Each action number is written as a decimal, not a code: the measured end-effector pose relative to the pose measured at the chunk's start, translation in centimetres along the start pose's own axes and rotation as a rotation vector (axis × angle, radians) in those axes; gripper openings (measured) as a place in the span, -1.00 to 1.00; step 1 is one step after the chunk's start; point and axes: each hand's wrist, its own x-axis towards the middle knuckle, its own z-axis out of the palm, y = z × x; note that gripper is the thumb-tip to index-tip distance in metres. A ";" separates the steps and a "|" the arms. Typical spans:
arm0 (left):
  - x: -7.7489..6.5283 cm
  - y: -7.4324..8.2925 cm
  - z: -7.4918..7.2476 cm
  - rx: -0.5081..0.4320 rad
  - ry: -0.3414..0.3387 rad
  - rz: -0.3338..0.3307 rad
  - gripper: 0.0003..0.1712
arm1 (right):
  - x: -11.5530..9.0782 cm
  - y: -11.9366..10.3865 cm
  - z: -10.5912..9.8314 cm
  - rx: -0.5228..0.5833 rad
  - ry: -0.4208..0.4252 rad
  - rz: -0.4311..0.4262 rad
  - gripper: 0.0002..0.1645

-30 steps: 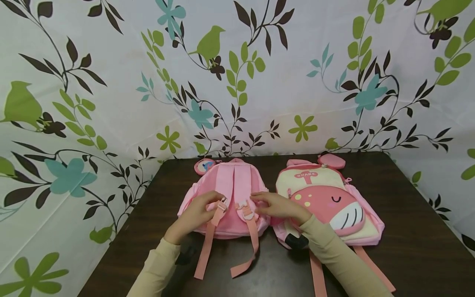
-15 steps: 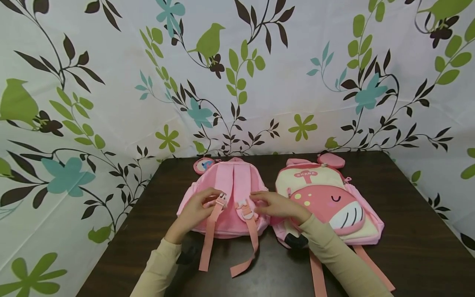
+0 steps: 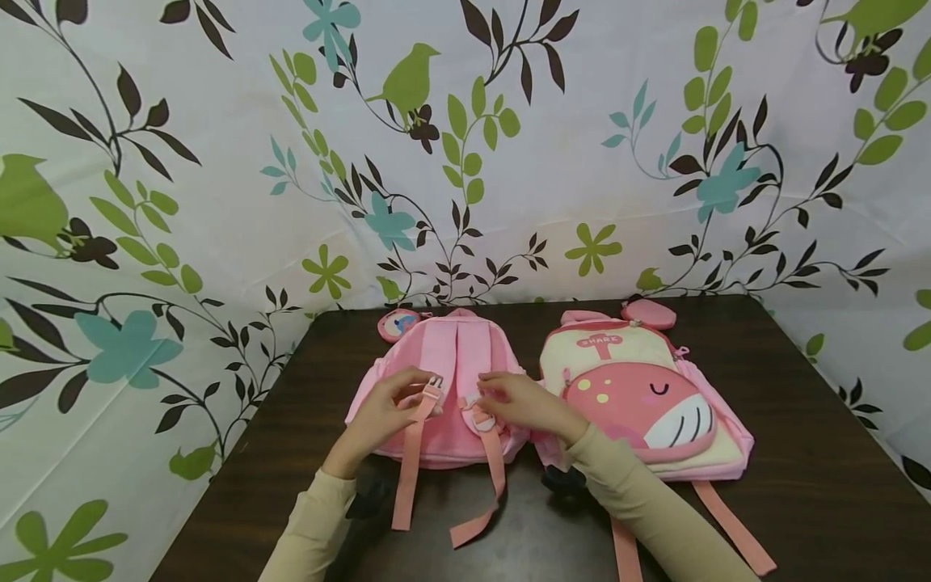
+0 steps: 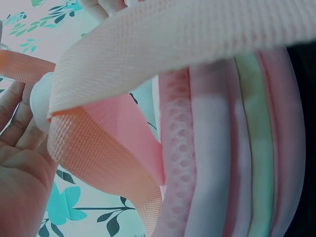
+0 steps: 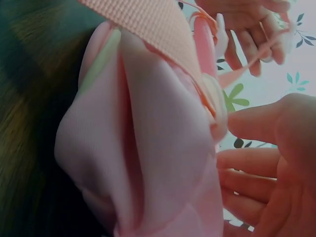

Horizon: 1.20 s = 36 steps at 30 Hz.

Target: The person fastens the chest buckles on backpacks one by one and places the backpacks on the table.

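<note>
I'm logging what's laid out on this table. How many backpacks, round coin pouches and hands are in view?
Backpacks: 2, the pink backpack lying face down and the whale backpack face up.
Round pouches: 2, pouch one, pouch two.
Hands: 2, left hand, right hand.
Total: 6.

Staged tabletop booth: printed floral backdrop (image 3: 218, 202), dark table (image 3: 800, 420).

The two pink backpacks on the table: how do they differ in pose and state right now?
The left backpack lies back-side up, shoulder straps showing; the right backpack lies front-side up, showing a whale face and cream panel. Both hands work on the left backpack: the left hand grips the buckle of one strap, and the right hand rests at the other strap's buckle. The right backpack is crossed only by the right forearm. Both are pink, flat on the dark table, with straps trailing toward the person.
</note>
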 end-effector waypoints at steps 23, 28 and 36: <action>0.6 0.3 0.6 -0.003 0.224 0.049 -0.94 | 2.6 -2.8 4.8 -0.168 0.079 -0.063 -0.70; 0.6 0.5 0.5 -0.039 0.275 0.024 -0.76 | 3.1 -2.8 4.9 -0.167 0.064 -0.026 -0.82; 0.8 0.6 0.4 -0.044 0.296 -0.034 -0.74 | 3.3 -2.7 5.3 -0.264 0.078 -0.089 -0.76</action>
